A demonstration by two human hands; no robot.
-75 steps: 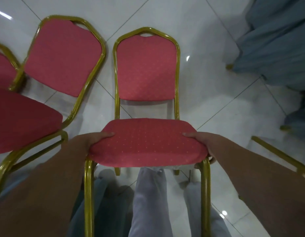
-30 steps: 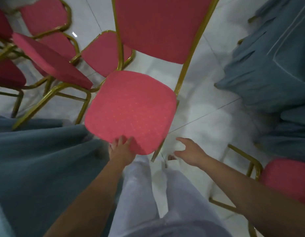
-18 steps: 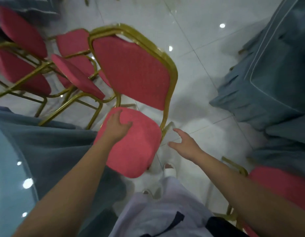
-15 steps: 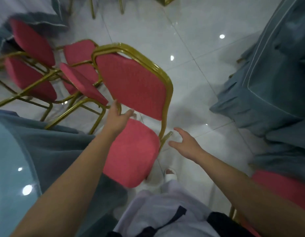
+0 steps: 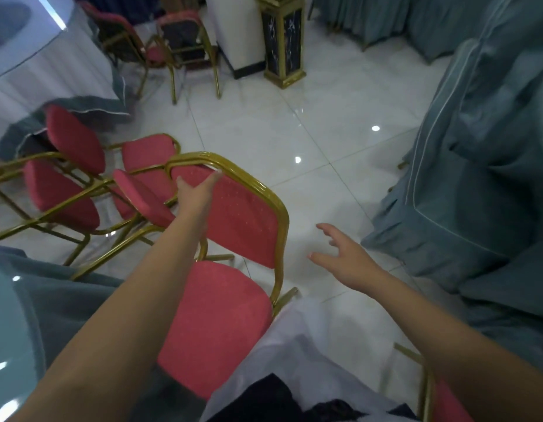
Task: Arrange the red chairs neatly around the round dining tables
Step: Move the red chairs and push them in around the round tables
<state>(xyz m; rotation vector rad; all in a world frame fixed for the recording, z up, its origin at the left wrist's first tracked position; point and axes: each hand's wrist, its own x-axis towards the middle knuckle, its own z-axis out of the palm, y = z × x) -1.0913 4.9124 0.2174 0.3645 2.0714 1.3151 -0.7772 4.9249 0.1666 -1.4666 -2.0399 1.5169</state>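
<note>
Floor (image 5: 309, 123) of glossy white tile across the middle of the frame, dotted with lamp glints. Down the right side, teal-draped table (image 5: 477, 178), with cloth in heavy folds down to the tile. At lower left, glass-topped table (image 5: 8, 324) with the same teal skirt; at upper left, pale-skirted table (image 5: 36, 65).

At centre, near red chair (image 5: 243, 220) with gold frame. Sits with seat toward the lower edge, just beside the skirt of the glass-topped table, and backrest toward the open floor. Left of it, cluster of red chairs (image 5: 66, 196), tilted and overlapping, between the two left-hand tables.

Along the top edge, two dark-backed chairs (image 5: 179, 41) and black-and-gold pedestal (image 5: 284, 41). In the lower right corner, part of another red seat (image 5: 446, 403).

Left hand (image 5: 197, 190), fingers straight and together, flat against the upper backrest just under the top rail; grips nothing. Right hand (image 5: 346, 257), fingers spread and relaxed, over bare tile just right of the backrest, apart from the chair, holding nothing.
</note>
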